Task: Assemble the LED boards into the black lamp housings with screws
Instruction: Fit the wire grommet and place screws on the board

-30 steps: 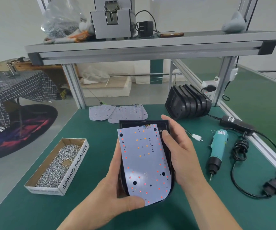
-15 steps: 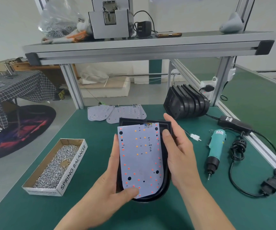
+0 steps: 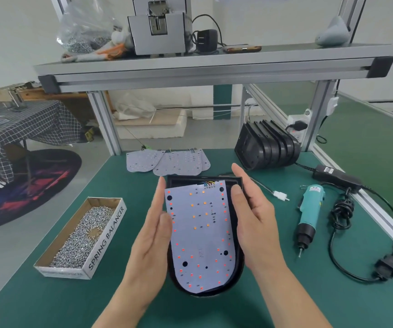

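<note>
A white LED board (image 3: 200, 233) with red and orange dots lies slightly askew in a black lamp housing (image 3: 238, 265) on the green table in front of me. Coloured wires join the board's far edge. My left hand (image 3: 150, 237) lies flat along the housing's left side, fingers straight, thumb touching the board's left edge. My right hand (image 3: 254, 223) holds the housing's right wall, with the thumb on the rim by the board's far right corner and the fingers outside.
A cardboard box of screws (image 3: 106, 235) sits to the left. A teal electric screwdriver (image 3: 309, 211) with a coiled cable (image 3: 342, 209) lies to the right. Spare LED boards (image 3: 169, 160) and a stack of black housings (image 3: 268, 147) are at the back. A white connector (image 3: 281, 196) lies near my right hand.
The board and housing came down from a tilted hold to the table. My left thumb slid from the board's near end up to its left edge, and the fingers straightened.
</note>
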Demonstrator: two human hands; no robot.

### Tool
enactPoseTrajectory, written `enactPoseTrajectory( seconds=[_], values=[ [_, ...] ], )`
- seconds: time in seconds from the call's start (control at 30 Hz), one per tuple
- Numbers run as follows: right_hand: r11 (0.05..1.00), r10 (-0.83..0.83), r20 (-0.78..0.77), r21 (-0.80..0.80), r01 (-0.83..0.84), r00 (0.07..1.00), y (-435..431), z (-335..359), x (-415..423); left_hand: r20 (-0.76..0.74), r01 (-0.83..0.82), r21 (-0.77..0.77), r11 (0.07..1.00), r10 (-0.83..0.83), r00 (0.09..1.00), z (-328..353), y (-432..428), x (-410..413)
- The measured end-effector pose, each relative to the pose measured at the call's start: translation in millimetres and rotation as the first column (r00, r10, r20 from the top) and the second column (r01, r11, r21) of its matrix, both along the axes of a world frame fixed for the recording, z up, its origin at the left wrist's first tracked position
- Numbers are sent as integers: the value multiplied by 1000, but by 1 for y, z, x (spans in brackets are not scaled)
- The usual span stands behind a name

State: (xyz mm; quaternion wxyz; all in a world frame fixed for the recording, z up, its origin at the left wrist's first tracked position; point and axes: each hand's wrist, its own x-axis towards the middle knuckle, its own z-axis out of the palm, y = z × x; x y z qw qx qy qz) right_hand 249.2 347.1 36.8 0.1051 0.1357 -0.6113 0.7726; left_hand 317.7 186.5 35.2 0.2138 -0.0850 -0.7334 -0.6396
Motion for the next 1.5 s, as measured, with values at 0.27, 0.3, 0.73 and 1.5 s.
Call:
enactPoseTrajectory(
  seconds=[0.27,0.3,0.73,1.5],
  values=[
    [992,-44,-97,116,55,994,6,5,1,41,-14,267,964,3,999,7,-7,-11],
    [987,-76,-105,136,90,992,6,5,2,36,12,274,962,-23,999,9,-7,-11],
    [972,-79,-137,209,106,987,7,6,2,176,176,304,936,-237,956,21,-25,-19],
    [690,-120,-302,660,298,946,-2,-30,21,16,-399,35,916,399,917,-3,-7,-38]
  ],
)
